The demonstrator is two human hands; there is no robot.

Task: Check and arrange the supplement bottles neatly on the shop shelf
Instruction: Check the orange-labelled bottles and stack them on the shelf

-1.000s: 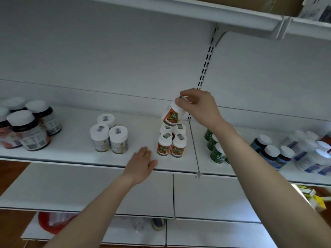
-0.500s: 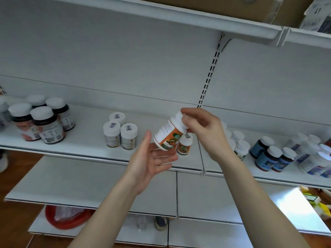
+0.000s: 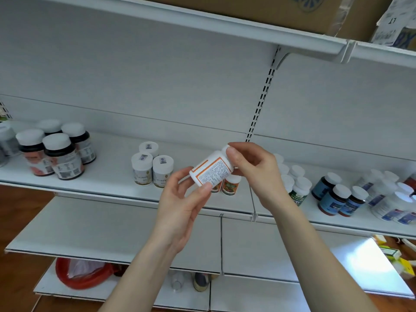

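I am holding the white plastic supplement bottle with the orange-bordered label (image 3: 212, 171) in the air in front of the white metal shelf (image 3: 108, 176). It is tilted, cap end up and to the right, with the printed text panel facing the camera. The right grip (image 3: 254, 170) pinches the cap end between thumb and fingers. The left grip (image 3: 180, 206) holds the base, thumb on the label and fingers curled behind. Just behind the bottle, small orange-labelled bottles (image 3: 231, 185) stand on the shelf. Left of the left grip sit three pale white-lidded jars (image 3: 153, 167), and further left dark bottles with white caps (image 3: 58, 158). Right of the right grip stand green-labelled bottles (image 3: 299, 192), then blue bottles (image 3: 333, 197).
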